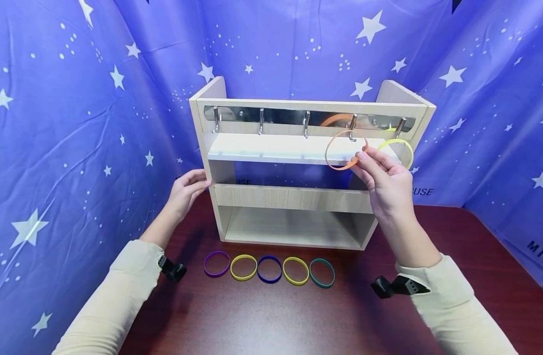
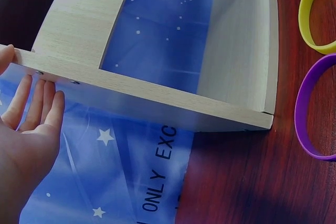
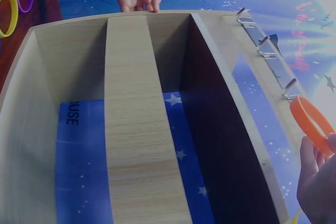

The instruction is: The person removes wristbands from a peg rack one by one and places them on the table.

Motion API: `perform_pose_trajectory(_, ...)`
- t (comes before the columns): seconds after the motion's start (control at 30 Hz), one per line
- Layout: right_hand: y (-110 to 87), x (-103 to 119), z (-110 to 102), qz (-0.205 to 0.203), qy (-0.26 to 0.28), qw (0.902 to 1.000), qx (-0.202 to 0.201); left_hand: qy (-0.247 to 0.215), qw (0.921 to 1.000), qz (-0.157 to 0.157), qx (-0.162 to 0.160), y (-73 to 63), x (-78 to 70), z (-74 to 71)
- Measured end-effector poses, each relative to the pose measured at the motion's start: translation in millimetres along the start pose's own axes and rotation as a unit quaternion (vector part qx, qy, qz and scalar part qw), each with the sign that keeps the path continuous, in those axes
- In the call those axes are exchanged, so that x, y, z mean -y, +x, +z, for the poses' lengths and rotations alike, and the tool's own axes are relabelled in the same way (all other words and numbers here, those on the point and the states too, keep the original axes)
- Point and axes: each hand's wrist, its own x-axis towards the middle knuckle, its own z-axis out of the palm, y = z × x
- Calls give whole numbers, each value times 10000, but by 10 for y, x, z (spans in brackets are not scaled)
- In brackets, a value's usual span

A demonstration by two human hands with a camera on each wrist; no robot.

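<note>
My right hand [image 1: 391, 190] pinches an orange wristband [image 1: 338, 168] between thumb and fingers, holding it up at the fourth hook [image 1: 353, 127] of the rack. In the right wrist view the band [image 3: 311, 121] stands close by a hook's tip. From the rightmost hook [image 1: 400, 127] hangs a yellow wristband [image 1: 409, 148], partly behind my right hand. My left hand [image 1: 187, 192] touches the left side panel of the wooden shelf [image 1: 289, 197]. In the left wrist view its fingers [image 2: 37, 103] extend against the panel's outer face, thumb at the front edge.
On the dark red table [image 1: 271, 320] lies a row of wristbands before the shelf: purple [image 1: 206, 269], yellow [image 1: 232, 271], blue [image 1: 269, 281], yellow [image 1: 296, 283] and green [image 1: 323, 285]. Three hooks on the left of the metal strip [image 1: 285, 116] hold no band. A starry blue curtain [image 1: 271, 49] stands behind.
</note>
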Motion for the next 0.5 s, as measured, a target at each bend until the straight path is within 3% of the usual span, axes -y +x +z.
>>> perform_pose_trajectory(0.5,-138,105,-75,511,-313,9959,674,-67,10000,-6,-5,-19,-18,11)
